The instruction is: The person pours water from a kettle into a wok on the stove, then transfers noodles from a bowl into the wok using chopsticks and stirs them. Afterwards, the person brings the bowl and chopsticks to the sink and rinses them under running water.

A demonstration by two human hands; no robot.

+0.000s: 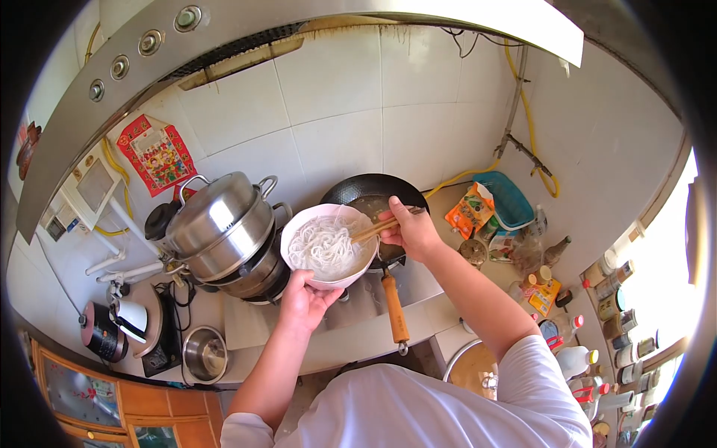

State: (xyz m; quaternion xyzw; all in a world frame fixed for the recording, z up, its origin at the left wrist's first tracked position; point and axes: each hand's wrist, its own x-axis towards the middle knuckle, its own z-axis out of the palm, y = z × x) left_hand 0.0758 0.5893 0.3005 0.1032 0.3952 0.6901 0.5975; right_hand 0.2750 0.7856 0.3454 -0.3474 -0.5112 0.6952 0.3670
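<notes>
we stand before a white tiled wall [336,142], a long silver metal range hood [403,9] curving overhead and a pale, smooth-topped counter [328,351] running below. on our left rises a tall stacked stainless-steel steamer pot [216,216] with a domed lid, crowding that side. next to it, at the back, sits a round black wok [373,187] with a brown wooden handle [395,308] pointing towards us. a teal rectangular plastic basket [510,200] stands in the right corner, an orange printed packet [472,210] leaning at its near side. our round pale pink bowl [340,281] is in the air above the stove, just beside the steamer pot and hiding part of the wok; we cannot tell whether they touch. our left hand [305,300] grips its near side, thumb at the rim. our right hand [411,233] has its fingers closed around slim wooden chopsticks [371,231], which reach into thin white noodles [325,246].
</notes>
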